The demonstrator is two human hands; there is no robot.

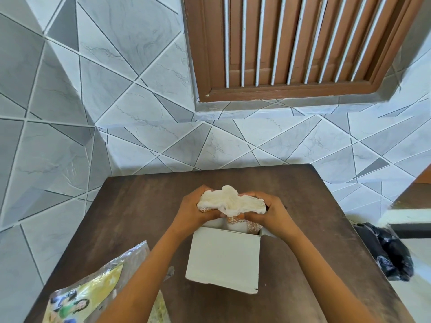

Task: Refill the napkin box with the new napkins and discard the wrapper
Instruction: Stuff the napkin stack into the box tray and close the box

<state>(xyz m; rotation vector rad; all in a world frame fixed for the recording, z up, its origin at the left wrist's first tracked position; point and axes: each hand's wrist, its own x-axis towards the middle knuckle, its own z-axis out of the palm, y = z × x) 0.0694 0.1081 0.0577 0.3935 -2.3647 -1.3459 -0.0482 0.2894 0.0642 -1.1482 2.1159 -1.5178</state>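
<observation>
A white napkin box point(224, 258) stands open on the dark wooden table point(144, 206). Just above its opening, a bent stack of white napkins point(229, 201) with a brown patterned edge is squeezed between both hands. My left hand point(193, 208) grips the stack's left end and my right hand point(268, 212) grips its right end. The lower fold of the napkins dips into the box mouth. The clear plastic wrapper point(93, 290) with yellow and green print lies at the table's near left corner, partly under my left forearm.
A black plastic bag point(387, 250) sits on the floor to the right of the table. A tiled wall stands behind the table, with a brown louvred window point(291, 47) above. A white ledge point(405, 215) shows at the far right.
</observation>
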